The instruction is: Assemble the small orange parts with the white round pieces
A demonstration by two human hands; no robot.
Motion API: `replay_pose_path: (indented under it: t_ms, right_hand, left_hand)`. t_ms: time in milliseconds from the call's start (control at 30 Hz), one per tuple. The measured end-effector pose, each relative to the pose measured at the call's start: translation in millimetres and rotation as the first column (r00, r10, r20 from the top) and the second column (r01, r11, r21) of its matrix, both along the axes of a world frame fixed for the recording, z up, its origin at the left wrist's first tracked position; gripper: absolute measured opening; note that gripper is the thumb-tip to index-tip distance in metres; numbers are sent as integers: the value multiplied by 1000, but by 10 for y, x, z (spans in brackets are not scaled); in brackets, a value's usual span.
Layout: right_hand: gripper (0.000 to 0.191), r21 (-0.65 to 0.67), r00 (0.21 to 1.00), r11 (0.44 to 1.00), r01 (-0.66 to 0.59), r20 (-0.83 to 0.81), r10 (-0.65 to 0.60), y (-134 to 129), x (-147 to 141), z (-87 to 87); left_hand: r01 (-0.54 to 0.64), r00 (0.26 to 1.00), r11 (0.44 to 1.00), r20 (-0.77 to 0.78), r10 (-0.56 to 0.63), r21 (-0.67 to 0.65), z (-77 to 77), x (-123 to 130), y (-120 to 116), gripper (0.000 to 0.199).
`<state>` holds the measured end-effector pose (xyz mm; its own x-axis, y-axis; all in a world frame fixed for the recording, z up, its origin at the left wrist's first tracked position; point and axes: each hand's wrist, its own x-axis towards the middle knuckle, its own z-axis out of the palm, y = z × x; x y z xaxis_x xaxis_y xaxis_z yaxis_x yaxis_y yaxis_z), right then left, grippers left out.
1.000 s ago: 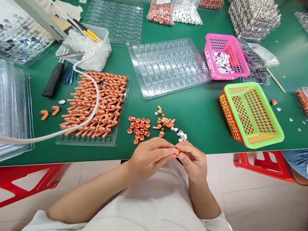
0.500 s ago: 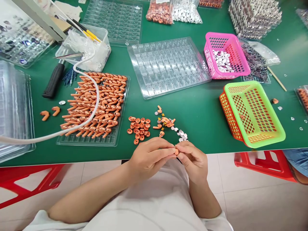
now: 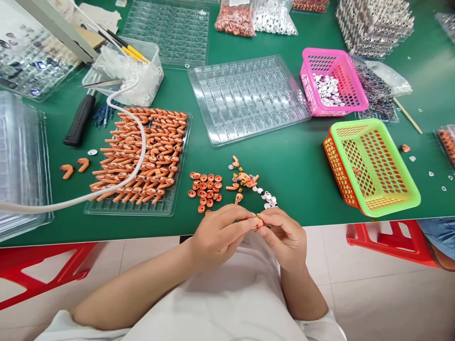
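Observation:
Between the fingertips of both hands is a small orange earbud part (image 3: 260,222), mostly covered by the fingers. My left hand (image 3: 222,234) pinches it from the left, and my right hand (image 3: 286,237) grips it from the right, thumb below. Just beyond the hands lie loose orange earbud shells (image 3: 245,178) with small yellow bits, and white round discs (image 3: 270,199). To their left sits a cluster of orange round caps (image 3: 206,189). Farther left, a clear tray (image 3: 167,206) bears rows of orange earbud stems (image 3: 142,151).
A white cable (image 3: 145,137) arcs over the stems. A clear moulded tray (image 3: 249,99), a pink basket (image 3: 336,111) of white discs and a green basket (image 3: 394,210) stand beyond and to the right. A black-handled tool (image 3: 80,121) lies left. A person's blue clothing (image 3: 439,234) shows at right.
Both hands keep hold of the small orange part near the table edge; the fingertips have shifted slightly and a little more of its orange surface shows.

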<state>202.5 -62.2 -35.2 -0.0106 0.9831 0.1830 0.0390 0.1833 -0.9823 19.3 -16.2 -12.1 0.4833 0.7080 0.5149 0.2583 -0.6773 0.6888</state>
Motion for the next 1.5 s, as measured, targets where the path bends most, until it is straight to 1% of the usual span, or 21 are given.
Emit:
replay_pose_path:
  t_ms: [133,233,400,600,767,867,967,1100,1200,1267,1300,1333,1367,1400,1433,1467,1500]
  right_hand:
    - [26,77,999,997,22,31,-25,3,-12,-2]
    - [27,109,999,994,27,39,-32,12,-13,16]
    - [34,81,999,997,-9,41,6,13,-3,35]
    - [38,119,999,993,-1,48,-5,12,-11,34]
    - [39,118,994,993,-19,114,5,1,-23,60]
    - [40,102,993,994,-38,118,26,-3,-19,79]
    - [36,89,995,996,-17,104,7,1,-19,86]
    - [37,123,994,992,12,108,-25,7,-31,76]
    - [38,130,990,991,18,134,-36,6,-38,72]
    - [39,150,985,989,20,169,-45,4,-33,79]
    - [39,170,980,985,18,190,-51,4,-27,84]
    - [40,194,975,981,15,214,-57,4,-18,90]
    - [41,220,969,975,11,238,-64,6,-9,96]
    - [41,246,963,969,3,261,-70,9,2,101]
    - [42,272,956,962,-8,283,-72,15,12,106]
    - [42,299,951,954,-22,302,-72,23,23,110]
    - [43,328,945,944,-40,318,-71,35,32,114]
  left_hand:
    - [7,1000,1000,-4,-7,31,-16,-15,-17,30]
    - [29,1000,999,-3,-29,43,-26,-22,-23,32]
    - [32,999,998,2,-32,47,-53,-25,-32,31]
    - [46,999,998,-15,-46,42,-58,-27,-27,31]
    - [10,1000,999,-10,-10,42,-48,-22,-40,30]
    - [-10,1000,999,-8,10,43,-47,-12,-62,29]
    - [-28,999,998,-15,29,63,-50,0,-84,30]
    - [-35,999,996,-25,37,79,-60,18,-104,33]
    - [-32,999,999,17,31,42,-56,30,-109,36]
    - [-6,997,999,70,9,-47,-29,30,-101,36]
    - [11,995,992,95,1,-124,-5,27,-93,34]
    - [29,993,973,115,-3,-230,25,22,-81,32]
    - [41,992,932,127,5,-360,58,15,-64,29]
    - [43,991,863,131,27,-503,92,8,-44,26]
    - [43,990,764,132,55,-644,123,0,-19,24]
    - [51,988,638,133,81,-768,147,-8,10,24]
    - [76,985,496,141,95,-865,164,-15,42,25]
